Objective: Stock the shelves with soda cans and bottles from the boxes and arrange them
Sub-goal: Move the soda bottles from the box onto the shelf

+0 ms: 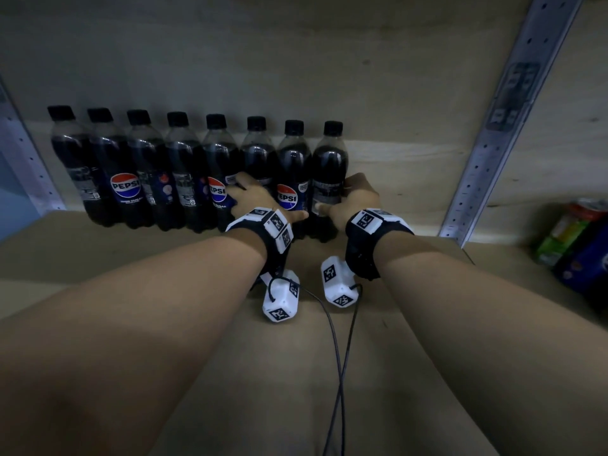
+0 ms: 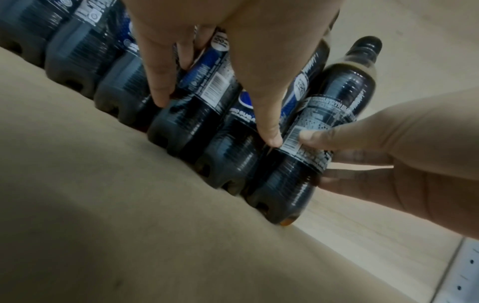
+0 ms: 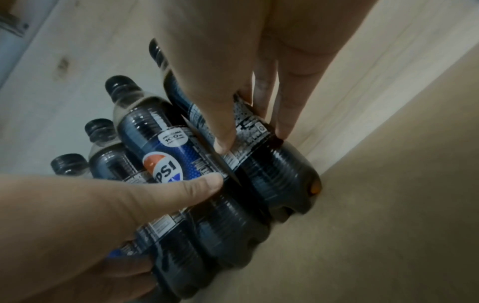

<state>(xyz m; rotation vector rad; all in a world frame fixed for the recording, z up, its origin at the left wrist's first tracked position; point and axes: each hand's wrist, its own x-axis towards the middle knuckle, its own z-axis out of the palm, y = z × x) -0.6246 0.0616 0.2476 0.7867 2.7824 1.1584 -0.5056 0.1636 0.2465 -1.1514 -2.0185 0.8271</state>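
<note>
head view: a row of eight dark pepsi bottles point(image 1: 197, 172) stands upright, side by side and touching, at the back of a brown cardboard-coloured shelf surface point(image 1: 98, 251), against a pale wooden back panel point(image 1: 394, 103). a wooden board spans overhead. perforated grey metal uprights frame the bay: one at the right point(image 1: 503, 126), one partly seen at the left edge point(image 1: 23, 153). beyond the right upright, on the same level, lie several cans point(image 1: 566, 238), blurred and too dim to read.

the right hand point(image 1: 355, 202) wraps the rightmost bottle point(image 1: 329, 179) at label height, thumb on the front of the label and fingers round its far side; the bottle's base sits on the shelf, flush with its neighbour. the left hand point(image 1: 256, 199) lies across the sixth and seventh bottles point(image 1: 291, 179), fingers spread and fairly straight against their labels, thumb pointing toward the right hand; it presses rather than grips. both wrists carry black straps with white marker blocks, and thin black cables point(image 1: 339, 357) trail back over the shelf.

left wrist view: the left fingers point(image 2: 160, 82) rest on the labels. right wrist view: the right thumb point(image 3: 223, 131) presses the rightmost bottle's label.
</note>
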